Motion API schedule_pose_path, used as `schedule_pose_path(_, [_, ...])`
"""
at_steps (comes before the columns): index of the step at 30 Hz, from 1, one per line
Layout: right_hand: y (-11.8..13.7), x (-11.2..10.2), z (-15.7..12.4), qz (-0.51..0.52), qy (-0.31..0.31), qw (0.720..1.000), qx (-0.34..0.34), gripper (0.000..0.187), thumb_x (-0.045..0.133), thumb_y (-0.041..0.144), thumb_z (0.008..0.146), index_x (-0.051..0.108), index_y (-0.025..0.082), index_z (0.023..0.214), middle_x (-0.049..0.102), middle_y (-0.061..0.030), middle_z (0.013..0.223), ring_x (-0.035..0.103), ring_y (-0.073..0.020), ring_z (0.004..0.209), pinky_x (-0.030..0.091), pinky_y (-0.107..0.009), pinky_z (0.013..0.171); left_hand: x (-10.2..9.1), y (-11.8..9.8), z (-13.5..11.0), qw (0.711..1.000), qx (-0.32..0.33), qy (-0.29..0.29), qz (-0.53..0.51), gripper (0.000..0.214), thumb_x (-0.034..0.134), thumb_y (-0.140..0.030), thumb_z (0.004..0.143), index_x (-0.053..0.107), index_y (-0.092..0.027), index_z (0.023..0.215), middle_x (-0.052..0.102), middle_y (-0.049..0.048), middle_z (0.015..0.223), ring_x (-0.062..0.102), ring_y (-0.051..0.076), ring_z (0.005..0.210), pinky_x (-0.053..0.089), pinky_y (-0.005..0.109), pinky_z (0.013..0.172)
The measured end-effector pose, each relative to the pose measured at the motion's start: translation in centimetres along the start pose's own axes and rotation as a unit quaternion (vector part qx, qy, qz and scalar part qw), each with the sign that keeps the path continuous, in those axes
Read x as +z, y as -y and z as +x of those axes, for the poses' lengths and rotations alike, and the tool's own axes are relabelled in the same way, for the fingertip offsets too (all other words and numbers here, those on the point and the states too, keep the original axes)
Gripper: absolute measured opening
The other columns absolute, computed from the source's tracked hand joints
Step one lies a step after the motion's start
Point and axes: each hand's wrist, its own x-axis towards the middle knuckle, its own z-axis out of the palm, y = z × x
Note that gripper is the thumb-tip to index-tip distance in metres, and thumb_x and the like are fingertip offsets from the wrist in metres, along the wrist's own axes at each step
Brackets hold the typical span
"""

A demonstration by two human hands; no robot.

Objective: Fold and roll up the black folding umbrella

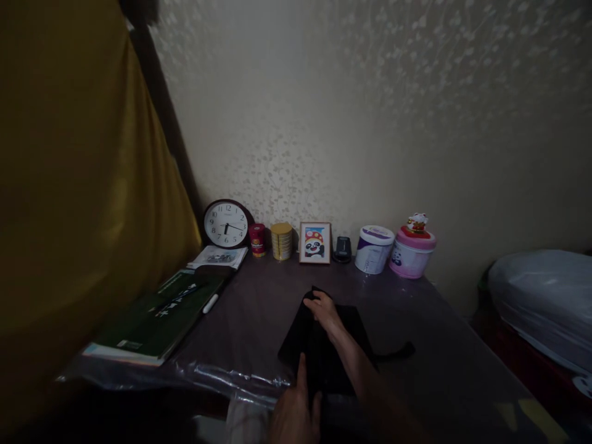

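Observation:
A black cloth item (pixel 356 320) lies on the table near its front edge, partly folded over itself, and a thin black strap or cord sticks out to its right. My right hand (pixel 326 311) reaches across to its far edge, with bent fingers gripping the fabric there. Near the front, my left hand (pixel 296 410) touches the item's near left part, index finger stretched out and thumb apart. The dim light and black fabric hide the exact kind of item.
A clock (pixel 226 224), red tin (pixel 258 240), yellow-lidded container (pixel 281 242), framed panda picture (pixel 315 243), small black device (pixel 342 249), white-purple tub (pixel 374 249) and pink tub (pixel 411 254) line the wall. Left are a green book (pixel 161 314), white pen (pixel 210 303) and yellow curtain (pixel 92 203).

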Motion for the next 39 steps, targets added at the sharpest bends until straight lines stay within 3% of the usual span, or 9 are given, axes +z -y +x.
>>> schedule_pose_path(5, [-1.6,1.1,1.0,-0.044,-0.001,0.999,-0.002,0.052,0.06,0.028,0.067,0.045,0.011,0.115,0.058,0.0028,0.063,0.056,-0.0119,0.053,0.044,-0.022,0.048,-0.4,0.0,-0.3,1.0,-0.006,0.005,-0.013,0.065,0.033,-0.028,0.084,0.003,-0.009,0.139,0.061,0.0146,0.11,0.058,0.02,0.1,0.04,0.025,0.081])
schedule_pose_path(11, [-2.2,1.4,1.6,-0.082,-0.001,0.997,-0.008,0.051,0.06,0.028,0.068,0.045,0.013,0.115,0.061,0.0014,0.069,0.055,-0.0097,0.048,0.044,-0.021,0.046,-1.1,-0.9,-0.9,0.999,-0.009,-0.01,-0.036,0.077,0.036,-0.022,0.083,-0.021,-0.012,0.134,0.067,0.0096,0.096,0.063,0.017,0.083,0.039,0.022,0.065])
schedule_pose_path(17, [-1.7,1.4,1.3,-0.085,0.032,0.996,0.004,0.054,0.056,0.024,0.072,0.038,0.01,0.121,0.062,0.0016,0.063,0.059,-0.0111,0.05,0.045,-0.02,0.048,-1.4,-1.5,-0.7,0.998,0.03,0.012,0.061,0.066,0.029,-0.015,0.082,-0.003,-0.028,0.138,0.066,0.0079,0.097,0.063,0.018,0.081,0.038,0.024,0.064])
schedule_pose_path(22, [-1.3,1.6,0.6,-0.128,0.066,0.988,-0.06,0.043,0.051,0.019,0.075,0.042,0.011,0.116,0.065,0.001,0.062,0.061,-0.0115,0.054,0.047,-0.022,0.055,-1.1,-1.2,-0.6,0.997,0.015,0.016,0.073,0.062,0.03,-0.018,0.083,0.002,-0.026,0.139,0.066,0.0084,0.096,0.062,0.018,0.082,0.04,0.025,0.067])
schedule_pose_path(28, [0.4,-0.3,-3.9,-0.195,0.166,0.936,-0.241,0.021,0.046,0.024,0.082,0.061,0.019,0.094,0.068,-0.0029,0.084,0.062,-0.0149,0.08,0.047,-0.028,0.075,-0.9,-0.7,-0.6,0.998,0.0,0.007,0.062,0.06,0.028,-0.024,0.086,0.002,-0.018,0.139,0.067,0.0103,0.096,0.063,0.02,0.085,0.041,0.025,0.067])
schedule_pose_path(32, [-0.1,-2.5,-7.0,-0.27,0.158,0.882,-0.353,0.023,0.043,0.029,0.086,0.064,0.023,0.092,0.066,-0.0028,0.094,0.055,-0.0157,0.097,0.042,-0.03,0.087,-0.8,-0.6,-0.6,0.999,-0.005,0.003,0.04,0.059,0.029,-0.025,0.086,0.004,-0.018,0.139,0.066,0.0094,0.099,0.063,0.019,0.086,0.041,0.024,0.068])
schedule_pose_path(35, [-1.1,-3.4,-6.8,-0.318,0.166,0.856,-0.373,0.027,0.039,0.03,0.089,0.062,0.023,0.102,0.063,-0.0036,0.107,0.048,-0.0161,0.11,0.035,-0.034,0.097,-0.6,-0.7,-0.7,0.999,-0.014,-0.004,0.046,0.058,0.03,-0.025,0.087,0.005,-0.02,0.139,0.066,0.0089,0.101,0.063,0.019,0.086,0.041,0.024,0.067])
schedule_pose_path(39, [-1.9,-3.5,-3.2,-0.374,0.169,0.834,-0.368,0.032,0.034,0.032,0.09,0.058,0.023,0.11,0.058,-0.0035,0.118,0.041,-0.0167,0.12,0.022,-0.042,0.105,-0.6,-0.8,-0.6,0.999,-0.022,0.009,0.042,0.06,0.03,-0.025,0.087,0.002,-0.02,0.139,0.066,0.0088,0.101,0.063,0.019,0.085,0.042,0.024,0.066])
